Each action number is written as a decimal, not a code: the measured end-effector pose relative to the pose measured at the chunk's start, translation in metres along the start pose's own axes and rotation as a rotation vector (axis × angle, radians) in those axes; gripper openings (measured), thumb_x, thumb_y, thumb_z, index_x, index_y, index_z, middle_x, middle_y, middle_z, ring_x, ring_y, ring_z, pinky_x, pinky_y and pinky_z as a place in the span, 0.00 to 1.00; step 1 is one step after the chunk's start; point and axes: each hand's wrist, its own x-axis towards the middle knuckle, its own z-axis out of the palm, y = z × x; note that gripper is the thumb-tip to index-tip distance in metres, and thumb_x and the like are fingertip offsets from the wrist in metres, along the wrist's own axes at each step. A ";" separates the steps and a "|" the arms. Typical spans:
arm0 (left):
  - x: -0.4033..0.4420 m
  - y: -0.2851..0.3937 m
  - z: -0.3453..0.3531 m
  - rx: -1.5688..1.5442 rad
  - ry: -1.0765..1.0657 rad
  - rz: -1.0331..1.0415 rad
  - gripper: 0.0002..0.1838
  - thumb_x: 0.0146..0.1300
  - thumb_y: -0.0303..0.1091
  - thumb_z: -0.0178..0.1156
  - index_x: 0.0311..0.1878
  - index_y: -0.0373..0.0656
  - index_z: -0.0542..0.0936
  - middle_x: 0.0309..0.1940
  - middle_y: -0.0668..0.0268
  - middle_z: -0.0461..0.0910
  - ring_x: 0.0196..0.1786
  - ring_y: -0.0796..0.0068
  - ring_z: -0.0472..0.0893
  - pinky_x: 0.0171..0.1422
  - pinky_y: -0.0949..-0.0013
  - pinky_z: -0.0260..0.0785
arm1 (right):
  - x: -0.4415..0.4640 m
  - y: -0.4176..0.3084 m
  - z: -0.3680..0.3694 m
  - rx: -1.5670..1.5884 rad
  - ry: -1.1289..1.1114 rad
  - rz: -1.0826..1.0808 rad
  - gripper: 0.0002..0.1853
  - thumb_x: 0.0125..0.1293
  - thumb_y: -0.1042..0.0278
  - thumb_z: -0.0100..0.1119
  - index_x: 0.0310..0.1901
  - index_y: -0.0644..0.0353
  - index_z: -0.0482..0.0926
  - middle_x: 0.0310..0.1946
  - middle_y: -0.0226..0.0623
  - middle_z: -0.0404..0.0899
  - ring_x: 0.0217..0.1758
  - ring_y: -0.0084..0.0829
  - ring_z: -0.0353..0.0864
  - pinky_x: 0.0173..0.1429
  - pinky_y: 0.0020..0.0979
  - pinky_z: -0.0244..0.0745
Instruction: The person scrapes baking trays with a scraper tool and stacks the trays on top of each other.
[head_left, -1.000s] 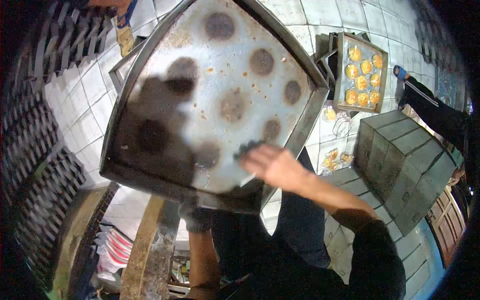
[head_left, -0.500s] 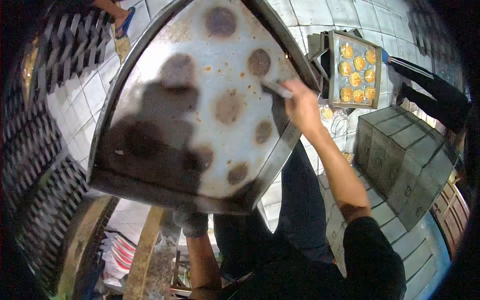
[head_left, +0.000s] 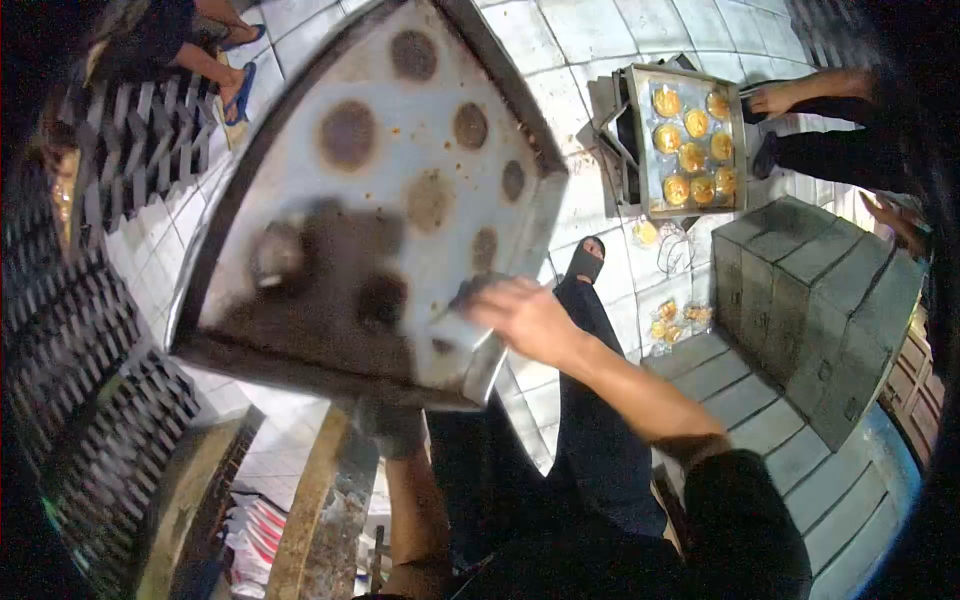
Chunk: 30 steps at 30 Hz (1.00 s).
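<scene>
A large metal baking tray (head_left: 330, 215), tilted up in front of me, carries round dark brown stains and small rusty spots. My left hand (head_left: 390, 425), in a grey glove, grips its near rim from below; the fingers are mostly hidden. Over the tray's lower right part is my bare right hand (head_left: 520, 318), blurred and closed on a flat scraper. Little of the scraper shows now, and whether its edge touches the metal I cannot tell.
At upper right, another tray (head_left: 740, 150) holds several round yellow pastries (head_left: 692, 157), with a co-worker's hand (head_left: 775, 98) at its side. Grey metal boxes (head_left: 790, 320) stand right. A sandalled foot (head_left: 238, 95) and dark slatted racks (head_left: 110, 350) are left.
My right hand has moved down and left across the tray with the scraper. The tray has shifted slightly left in view. A co-worker's hand now shows beside the pastry tray.
</scene>
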 end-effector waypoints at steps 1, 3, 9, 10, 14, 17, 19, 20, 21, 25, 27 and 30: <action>0.005 -0.009 0.022 0.205 0.058 0.139 0.28 0.68 0.36 0.63 0.68 0.36 0.70 0.65 0.48 0.73 0.66 0.53 0.75 0.69 0.51 0.73 | 0.005 0.009 -0.004 -0.010 0.016 -0.014 0.13 0.62 0.76 0.61 0.48 0.58 0.85 0.47 0.38 0.86 0.53 0.41 0.86 0.58 0.39 0.80; 0.010 -0.012 0.053 0.459 0.042 0.278 0.28 0.67 0.36 0.63 0.67 0.36 0.71 0.64 0.48 0.74 0.65 0.52 0.75 0.68 0.52 0.74 | 0.019 0.033 -0.017 0.467 0.538 0.552 0.14 0.66 0.81 0.59 0.52 0.63 0.85 0.47 0.42 0.88 0.52 0.38 0.87 0.58 0.35 0.79; 0.006 -0.008 0.100 0.852 -0.192 0.522 0.30 0.62 0.37 0.66 0.66 0.36 0.73 0.61 0.49 0.76 0.61 0.51 0.78 0.66 0.53 0.75 | 0.111 0.031 0.003 0.934 0.888 0.615 0.11 0.71 0.73 0.65 0.51 0.67 0.85 0.43 0.41 0.88 0.48 0.29 0.84 0.57 0.30 0.75; 0.008 -0.005 0.102 0.882 -0.221 0.549 0.30 0.62 0.37 0.66 0.65 0.36 0.73 0.60 0.49 0.77 0.61 0.51 0.78 0.66 0.53 0.75 | 0.117 0.033 0.001 0.958 0.916 0.529 0.10 0.71 0.73 0.66 0.50 0.66 0.85 0.41 0.40 0.87 0.48 0.28 0.83 0.56 0.29 0.75; 0.016 0.009 0.106 0.975 -0.318 0.623 0.30 0.59 0.37 0.68 0.64 0.36 0.75 0.58 0.49 0.79 0.59 0.50 0.80 0.64 0.53 0.76 | 0.125 0.032 0.000 0.920 0.882 0.498 0.09 0.72 0.72 0.65 0.48 0.67 0.84 0.32 0.28 0.83 0.38 0.20 0.76 0.44 0.25 0.73; 0.017 0.016 0.114 1.036 -0.377 0.690 0.31 0.57 0.37 0.69 0.63 0.36 0.76 0.57 0.49 0.80 0.57 0.49 0.81 0.63 0.54 0.76 | 0.120 0.029 0.015 1.176 0.839 0.588 0.09 0.72 0.72 0.65 0.50 0.66 0.84 0.36 0.34 0.85 0.42 0.23 0.79 0.49 0.27 0.73; 0.016 0.021 0.118 1.077 -0.426 0.728 0.31 0.55 0.38 0.70 0.63 0.35 0.77 0.56 0.49 0.81 0.56 0.49 0.82 0.62 0.54 0.76 | 0.105 0.030 0.041 1.467 0.830 0.659 0.10 0.72 0.71 0.65 0.50 0.66 0.84 0.37 0.34 0.85 0.42 0.23 0.79 0.50 0.27 0.74; 0.013 0.024 0.120 1.092 -0.452 0.748 0.32 0.55 0.38 0.71 0.62 0.35 0.77 0.56 0.49 0.81 0.55 0.48 0.82 0.62 0.54 0.77 | 0.099 0.036 0.054 1.572 0.831 0.690 0.10 0.73 0.71 0.65 0.50 0.67 0.84 0.37 0.34 0.85 0.42 0.23 0.79 0.50 0.27 0.74; 0.011 0.028 0.120 1.107 -0.475 0.777 0.32 0.54 0.38 0.71 0.62 0.35 0.77 0.55 0.49 0.82 0.55 0.48 0.83 0.62 0.54 0.77 | 0.090 0.039 0.068 1.649 0.824 0.718 0.10 0.73 0.70 0.65 0.50 0.67 0.84 0.37 0.34 0.85 0.42 0.23 0.79 0.50 0.27 0.74; 0.010 0.053 0.126 1.128 -0.533 0.840 0.33 0.51 0.38 0.73 0.61 0.35 0.79 0.53 0.49 0.84 0.53 0.47 0.84 0.60 0.55 0.77 | 0.058 0.058 0.104 1.748 0.832 0.845 0.11 0.73 0.69 0.66 0.49 0.67 0.84 0.38 0.34 0.86 0.43 0.24 0.80 0.51 0.27 0.74; 0.014 0.059 0.115 1.083 -0.530 0.844 0.33 0.50 0.38 0.74 0.60 0.35 0.80 0.52 0.49 0.84 0.52 0.47 0.85 0.59 0.55 0.78 | 0.055 0.067 0.118 1.728 0.863 0.890 0.11 0.73 0.68 0.66 0.49 0.67 0.84 0.38 0.34 0.86 0.43 0.24 0.81 0.51 0.27 0.74; 0.012 0.022 0.045 1.011 -0.265 0.701 0.34 0.49 0.36 0.75 0.61 0.34 0.79 0.52 0.48 0.85 0.54 0.48 0.85 0.61 0.59 0.77 | 0.062 0.075 0.146 1.573 0.847 0.858 0.12 0.74 0.66 0.66 0.49 0.67 0.84 0.38 0.34 0.86 0.43 0.24 0.81 0.52 0.27 0.75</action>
